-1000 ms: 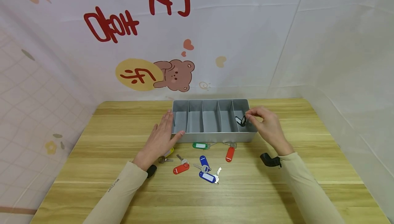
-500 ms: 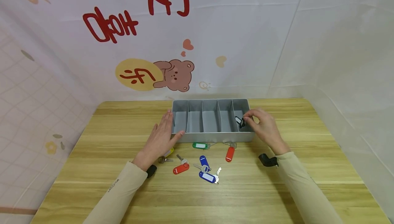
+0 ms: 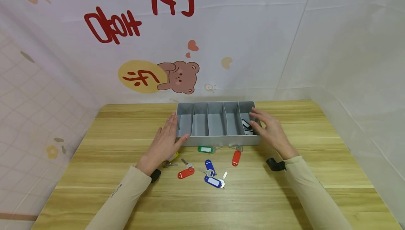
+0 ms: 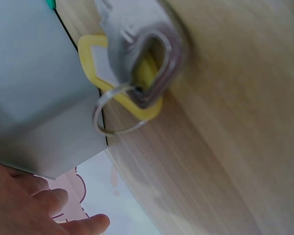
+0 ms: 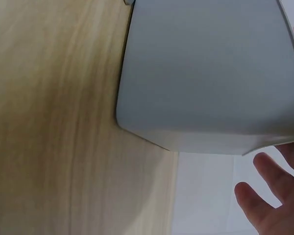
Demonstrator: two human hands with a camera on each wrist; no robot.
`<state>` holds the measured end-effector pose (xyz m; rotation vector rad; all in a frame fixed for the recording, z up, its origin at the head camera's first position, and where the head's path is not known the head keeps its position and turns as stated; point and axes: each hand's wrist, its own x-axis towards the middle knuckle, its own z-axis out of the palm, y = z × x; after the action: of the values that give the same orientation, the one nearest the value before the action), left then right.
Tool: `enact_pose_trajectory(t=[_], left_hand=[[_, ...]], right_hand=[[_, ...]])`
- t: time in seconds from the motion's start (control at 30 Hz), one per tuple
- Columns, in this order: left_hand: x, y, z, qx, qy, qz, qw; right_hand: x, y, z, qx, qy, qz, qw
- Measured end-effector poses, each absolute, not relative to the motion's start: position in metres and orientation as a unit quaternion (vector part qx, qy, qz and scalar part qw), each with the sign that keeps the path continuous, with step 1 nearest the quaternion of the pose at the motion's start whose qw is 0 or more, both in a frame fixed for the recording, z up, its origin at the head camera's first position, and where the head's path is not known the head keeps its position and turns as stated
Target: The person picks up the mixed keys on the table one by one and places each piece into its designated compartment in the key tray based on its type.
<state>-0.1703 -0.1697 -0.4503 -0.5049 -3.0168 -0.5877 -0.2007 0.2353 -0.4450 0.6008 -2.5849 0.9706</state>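
A grey box with a row of compartments (image 3: 218, 141) stands at the back of the wooden table. My left hand (image 3: 162, 145) lies with straight fingers along the box's left end, touching it. Over the right end, my right hand (image 3: 272, 131) has its thumb and fingers spread apart and holds nothing. Below its fingertips, black key tags (image 3: 246, 124) with white labels lie in the rightmost compartment; any keys on them are hidden. A yellow key tag (image 4: 90, 66) with its ring and key (image 4: 172, 54) shows close to the left wrist camera.
In front of the box lie tagged keys: a green tag (image 3: 205, 149), a red tag (image 3: 236, 158), another red tag (image 3: 186, 173), and two blue tags (image 3: 213, 181) close together. A white printed cloth (image 3: 246, 47) hangs behind the table (image 3: 253, 202).
My right hand moved slightly left over the rightmost compartment, then let go of a black key tag, which now lies inside; its fingers have spread. My left hand stayed in place.
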Motion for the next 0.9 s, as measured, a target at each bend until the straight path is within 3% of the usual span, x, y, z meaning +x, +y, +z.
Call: enact_pose_trajectory(t=[0.9], left_hand=[[-0.171,-0.169,-0.451,-0.159,-0.968,-0.194,0.010]], right_hand=[[-0.153,0.237,-0.432,0.243,-0.898,0.340,0.136]])
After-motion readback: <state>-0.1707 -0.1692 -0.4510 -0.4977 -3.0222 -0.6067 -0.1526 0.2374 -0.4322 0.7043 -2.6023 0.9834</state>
